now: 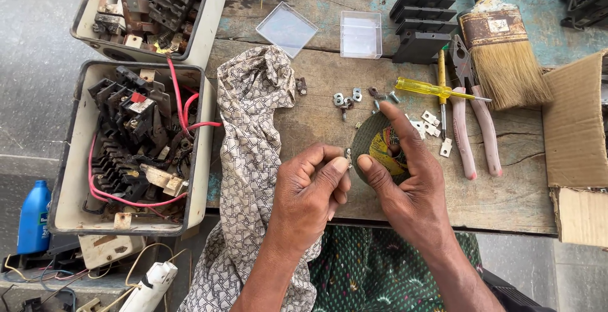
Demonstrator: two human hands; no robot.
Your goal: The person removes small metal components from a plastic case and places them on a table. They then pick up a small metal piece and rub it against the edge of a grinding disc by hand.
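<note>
Your left hand (313,185) pinches what looks like a small metal contact piece (348,154) against the round grey-green abrasive disc (375,146) that your right hand (405,179) grips; press carelessly and it could slip off the worn wooden bench (506,192).

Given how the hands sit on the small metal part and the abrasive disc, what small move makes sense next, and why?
Probably draw the small metal part, pinched in the left hand, along the abrasive disc edge: the right hand braces the disc and the two already meet.

Worn wooden workbench (506,198) above grey concrete floor (31,65).
</note>
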